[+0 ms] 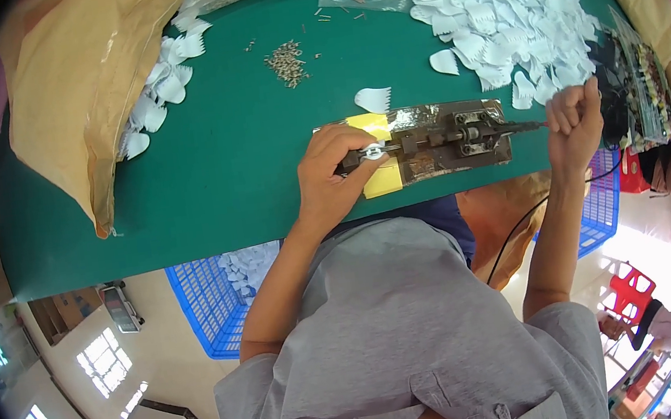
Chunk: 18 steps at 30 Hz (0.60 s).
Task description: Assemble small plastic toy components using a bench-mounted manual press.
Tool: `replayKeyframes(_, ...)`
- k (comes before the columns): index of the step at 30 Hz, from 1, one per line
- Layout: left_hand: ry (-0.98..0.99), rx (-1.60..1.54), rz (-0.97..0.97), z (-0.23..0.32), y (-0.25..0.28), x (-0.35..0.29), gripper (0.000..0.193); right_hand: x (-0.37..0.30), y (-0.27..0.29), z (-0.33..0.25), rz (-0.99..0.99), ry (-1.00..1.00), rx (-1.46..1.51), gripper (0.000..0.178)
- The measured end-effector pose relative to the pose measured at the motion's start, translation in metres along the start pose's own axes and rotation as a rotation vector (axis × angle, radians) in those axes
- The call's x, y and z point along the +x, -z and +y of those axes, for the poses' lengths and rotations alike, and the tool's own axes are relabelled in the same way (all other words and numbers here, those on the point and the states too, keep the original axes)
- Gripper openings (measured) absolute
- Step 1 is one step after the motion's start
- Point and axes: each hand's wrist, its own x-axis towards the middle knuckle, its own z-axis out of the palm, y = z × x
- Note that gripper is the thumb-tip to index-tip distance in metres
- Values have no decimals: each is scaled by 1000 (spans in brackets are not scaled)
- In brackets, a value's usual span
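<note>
Head view shows your left hand (335, 174) partly curled, its thumb and fingers pinching a small white piece (374, 152) at the left end of the dark metal clamp (436, 139). Your right hand (574, 119) is curled tight around the end of the clamp's handle (521, 126). One white toothed piece (374, 100) lies just past the yellow tape (383, 182) on the green worktop (221, 174).

Left hand (329, 172): one | right hand (573, 112): one | clamping device (474, 137): one | yellow patches (383, 179): two | white toothed pieces (374, 100): too many for counting, two heaps (509, 13) | small pins heap (288, 65): one | blue baskets (201, 312): two
</note>
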Motion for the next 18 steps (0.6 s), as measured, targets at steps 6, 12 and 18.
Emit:
replayKeyframes(6, -159, -320, 166, 42, 48, 2, 30, -3, 61, 55, 325, -80, -622, 36)
replayKeyframes(12, 494, 445, 93, 90, 189, -111, 39, -11, -69, 33, -344, 193, -973, 13)
replayKeyframes(18, 434, 624, 393, 63, 210, -83, 31, -23, -152, 78, -837, 431, -1387, 26)
